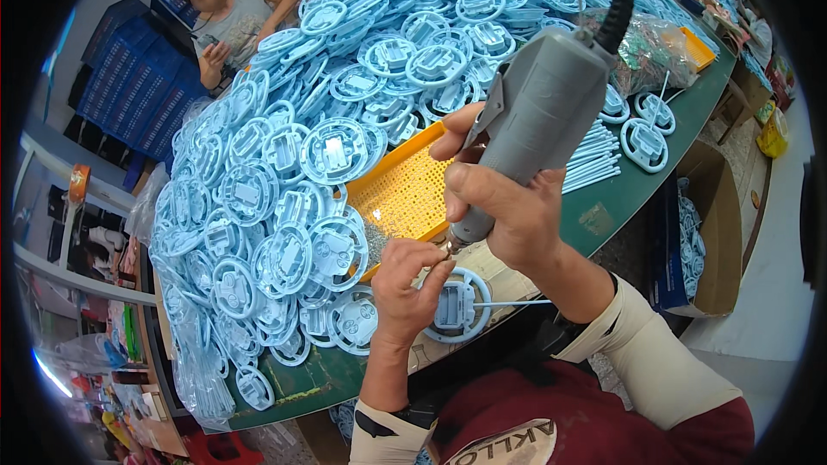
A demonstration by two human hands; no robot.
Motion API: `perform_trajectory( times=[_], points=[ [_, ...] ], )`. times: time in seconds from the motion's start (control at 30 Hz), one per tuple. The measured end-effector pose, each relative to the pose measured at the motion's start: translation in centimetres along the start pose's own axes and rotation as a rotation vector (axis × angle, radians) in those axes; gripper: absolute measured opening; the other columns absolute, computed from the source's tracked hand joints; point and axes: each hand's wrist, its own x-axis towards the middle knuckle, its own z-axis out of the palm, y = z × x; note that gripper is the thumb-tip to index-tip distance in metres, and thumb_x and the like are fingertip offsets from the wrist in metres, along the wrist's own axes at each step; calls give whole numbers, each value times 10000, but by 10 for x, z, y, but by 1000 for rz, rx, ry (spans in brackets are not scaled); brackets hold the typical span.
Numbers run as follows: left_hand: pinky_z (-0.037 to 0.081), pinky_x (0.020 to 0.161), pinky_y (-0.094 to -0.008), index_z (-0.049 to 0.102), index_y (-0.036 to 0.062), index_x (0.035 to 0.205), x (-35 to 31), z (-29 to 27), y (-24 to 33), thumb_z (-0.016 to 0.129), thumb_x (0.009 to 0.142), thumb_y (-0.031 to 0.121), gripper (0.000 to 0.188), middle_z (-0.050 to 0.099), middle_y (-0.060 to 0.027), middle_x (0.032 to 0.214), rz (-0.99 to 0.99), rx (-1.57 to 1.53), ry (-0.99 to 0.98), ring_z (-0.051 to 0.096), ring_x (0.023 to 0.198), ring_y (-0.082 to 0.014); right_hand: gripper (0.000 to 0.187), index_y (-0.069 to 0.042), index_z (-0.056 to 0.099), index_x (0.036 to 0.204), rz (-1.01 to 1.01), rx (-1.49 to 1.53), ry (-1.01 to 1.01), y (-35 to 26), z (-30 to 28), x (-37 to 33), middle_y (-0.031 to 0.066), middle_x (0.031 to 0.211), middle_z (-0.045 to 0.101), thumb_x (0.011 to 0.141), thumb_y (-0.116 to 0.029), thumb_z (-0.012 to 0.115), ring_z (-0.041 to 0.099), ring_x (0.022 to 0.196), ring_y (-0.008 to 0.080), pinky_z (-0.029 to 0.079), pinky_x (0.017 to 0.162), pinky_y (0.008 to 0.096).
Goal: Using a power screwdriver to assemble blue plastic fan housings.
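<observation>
My right hand (pixel 517 211) is wrapped round a grey electric screwdriver (pixel 551 95), which hangs tip down from a black cable. Close to its tip, my left hand (pixel 405 286) is closed in a pinch of thumb and fingers. What it pinches is too small and too hidden to make out. Just below both hands lies a light blue plastic ring-shaped part (pixel 454 308) with a box-like centre and a thin rod sticking out to the right. Beyond my hands sits an orange tray (pixel 394 158) with a perforated bottom and small metal pieces, apparently screws, at its near end.
A big heap of light blue ring parts (pixel 336 151) covers the green table (pixel 594 222). Light blue rods (pixel 593 159) lie right of the tray. A cardboard box (pixel 719 224) stands at the right. Across the table sits another person (pixel 237 13), with blue crates (pixel 138 86) nearby.
</observation>
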Motion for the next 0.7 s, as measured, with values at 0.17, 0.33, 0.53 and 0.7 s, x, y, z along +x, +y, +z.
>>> perform_trajectory(
  times=[0.17, 0.33, 0.53, 0.7],
  points=[
    [460, 690, -305, 648, 40, 751, -10, 3, -10, 711, 691, 27, 88, 632, -75, 778, -371, -370, -150, 585, 755, -208, 335, 88, 508, 1067, -128, -69, -75, -24, -9, 23, 154, 885, 583, 754, -17, 566, 561, 532, 132, 475, 504, 241],
    [465, 671, -313, 654, 24, 746, 2, 8, -13, 713, 678, 41, 92, 621, -63, 746, -170, 90, -190, 580, 715, -204, 362, 87, 509, 1086, 2, -157, -105, -13, -7, 12, 152, 894, 589, 756, -34, 592, 566, 545, 129, 471, 503, 236],
    [473, 667, -339, 663, 35, 773, -1, 10, -12, 687, 707, 70, 79, 621, -79, 768, -72, 396, -279, 588, 740, -253, 386, 55, 518, 1103, 88, -233, -220, 8, -16, -10, 139, 923, 593, 748, 20, 666, 588, 665, 107, 514, 548, 209],
    [474, 726, -332, 656, 48, 973, -34, -9, 2, 693, 719, 114, 265, 629, -125, 931, -172, 240, -82, 591, 836, -281, 400, 56, 517, 1108, 140, -166, -281, 20, -14, -14, 136, 930, 589, 745, 9, 677, 577, 693, 103, 522, 544, 221]
  ],
)
